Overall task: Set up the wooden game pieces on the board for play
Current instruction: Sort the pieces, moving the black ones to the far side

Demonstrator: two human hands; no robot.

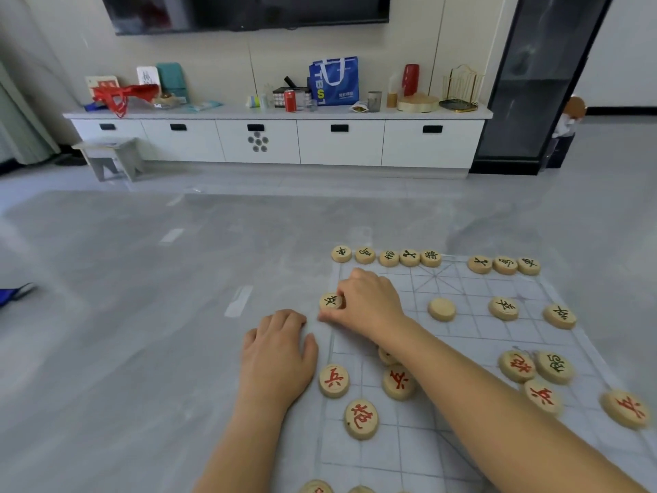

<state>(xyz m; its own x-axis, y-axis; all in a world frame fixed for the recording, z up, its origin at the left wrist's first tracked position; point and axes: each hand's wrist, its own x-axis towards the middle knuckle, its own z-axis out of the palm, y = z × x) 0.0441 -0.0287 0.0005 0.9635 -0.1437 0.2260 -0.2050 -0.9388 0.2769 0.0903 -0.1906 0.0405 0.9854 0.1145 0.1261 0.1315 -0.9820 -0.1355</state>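
The right hand's (369, 307) grip pinches one black-lettered piece (330, 301) at the xiangqi board's (480, 336) left edge; the left hand (277, 354) rests relaxed alongside (eight pieces (388, 258) line its far edge).

Right hand (369, 307) around black-marked piece (330, 301) at edge of board (473, 338)

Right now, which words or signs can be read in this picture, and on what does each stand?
"TBS1": bag, sideways.
"兵", red: left piece, by left hand.
"炮", red: near piece.
"車", black: corner piece.
"卒", black: held piece, in right hand.
Can, bag's small print: blurred.
Other pieces: unsure.
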